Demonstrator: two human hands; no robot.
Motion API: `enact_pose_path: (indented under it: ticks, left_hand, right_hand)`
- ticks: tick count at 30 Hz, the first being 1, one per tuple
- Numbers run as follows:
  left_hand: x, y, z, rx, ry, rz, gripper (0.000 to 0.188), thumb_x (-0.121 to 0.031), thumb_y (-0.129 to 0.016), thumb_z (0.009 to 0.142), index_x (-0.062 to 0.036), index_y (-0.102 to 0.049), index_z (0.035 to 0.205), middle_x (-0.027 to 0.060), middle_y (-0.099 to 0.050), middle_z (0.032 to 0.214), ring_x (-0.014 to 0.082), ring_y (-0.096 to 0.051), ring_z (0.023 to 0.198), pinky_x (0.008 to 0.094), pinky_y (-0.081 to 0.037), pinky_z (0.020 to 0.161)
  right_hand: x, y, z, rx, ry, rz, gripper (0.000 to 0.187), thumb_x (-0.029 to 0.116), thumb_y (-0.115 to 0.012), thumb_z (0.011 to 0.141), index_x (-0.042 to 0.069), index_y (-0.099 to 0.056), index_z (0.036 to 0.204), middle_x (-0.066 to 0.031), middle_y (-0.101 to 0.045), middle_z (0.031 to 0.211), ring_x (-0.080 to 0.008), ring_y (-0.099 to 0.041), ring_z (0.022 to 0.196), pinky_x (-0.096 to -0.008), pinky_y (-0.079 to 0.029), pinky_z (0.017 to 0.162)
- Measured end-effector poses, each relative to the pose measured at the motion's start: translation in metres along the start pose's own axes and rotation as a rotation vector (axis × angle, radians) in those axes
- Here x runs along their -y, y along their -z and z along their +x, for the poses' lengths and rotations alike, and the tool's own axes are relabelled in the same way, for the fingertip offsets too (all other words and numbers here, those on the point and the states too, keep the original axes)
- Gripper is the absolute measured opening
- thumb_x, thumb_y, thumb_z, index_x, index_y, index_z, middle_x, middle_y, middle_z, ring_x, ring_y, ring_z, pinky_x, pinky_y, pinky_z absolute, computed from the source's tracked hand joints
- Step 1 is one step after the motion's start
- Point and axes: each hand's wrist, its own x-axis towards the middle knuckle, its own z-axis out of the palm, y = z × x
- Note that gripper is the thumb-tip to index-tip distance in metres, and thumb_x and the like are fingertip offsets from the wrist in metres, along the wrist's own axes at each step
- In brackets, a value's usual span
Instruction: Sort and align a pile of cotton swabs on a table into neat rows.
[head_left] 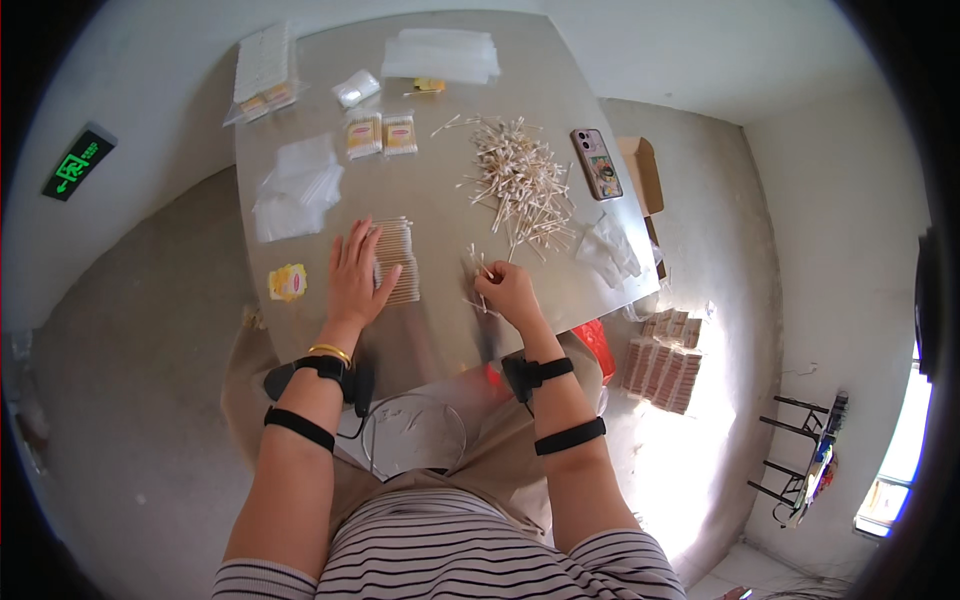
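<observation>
My left hand lies with fingers spread along the left side of a neat row of cotton swabs, its fingertips and thumb touching them. These swabs lie side by side on the metal table, near its front edge. To the right of the row, my right hand is closed in a pinch on a few cotton swabs just over the tabletop. Beyond that hand spreads a loose heap of cotton swabs, pointing every way.
Clear plastic bags lie left, near a yellow label card. Two filled swab packs sit behind the row. A phone and crumpled plastic lie right. White sheets and a large bagged bundle are at the back.
</observation>
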Motion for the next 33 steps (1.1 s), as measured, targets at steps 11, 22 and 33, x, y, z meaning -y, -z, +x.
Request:
enact_pose_path:
  ticks: [11, 22, 33]
  left_hand:
    - [-0.035, 0.020, -0.069, -0.011, -0.120, -0.111, 0.055, -0.020, -0.062, 0.093, -0.0069, -0.048, 0.144, 0.0133, -0.040, 0.157, 0.0344, -0.034, 0.148, 0.0566, -0.022, 0.123]
    - [-0.051, 0.019, -0.117, 0.089, -0.053, -0.078, 0.061, -0.017, -0.066, 0.090, -0.0060, -0.046, 0.146, 0.0120, -0.040, 0.155, 0.0330, -0.035, 0.147, 0.0536, -0.024, 0.123]
    - [-0.033, 0.035, -0.112, 0.068, 0.020, -0.016, 0.068, -0.028, -0.084, 0.076, -0.0101, -0.054, 0.134, 0.0080, -0.054, 0.134, 0.0314, -0.052, 0.123, 0.0458, -0.038, 0.107]
  right_hand:
    - [0.023, -0.050, -0.035, 0.196, 0.772, -0.646, 0.016, 0.018, -0.075, 0.074, 0.009, -0.065, 0.083, -0.0108, -0.064, 0.092, -0.0311, -0.064, 0.098, -0.0454, -0.053, 0.085]
    - [0.004, -0.055, -0.098, 0.076, 0.490, -0.402, 0.025, 0.017, -0.078, 0.080, 0.008, -0.060, 0.095, -0.0112, -0.062, 0.097, -0.0345, -0.062, 0.097, -0.0452, -0.051, 0.083]
    - [-0.005, -0.054, -0.091, 0.076, 0.388, -0.244, 0.012, 0.014, -0.075, 0.082, 0.006, -0.066, 0.084, -0.0131, -0.065, 0.092, -0.0361, -0.065, 0.090, -0.0474, -0.053, 0.075]
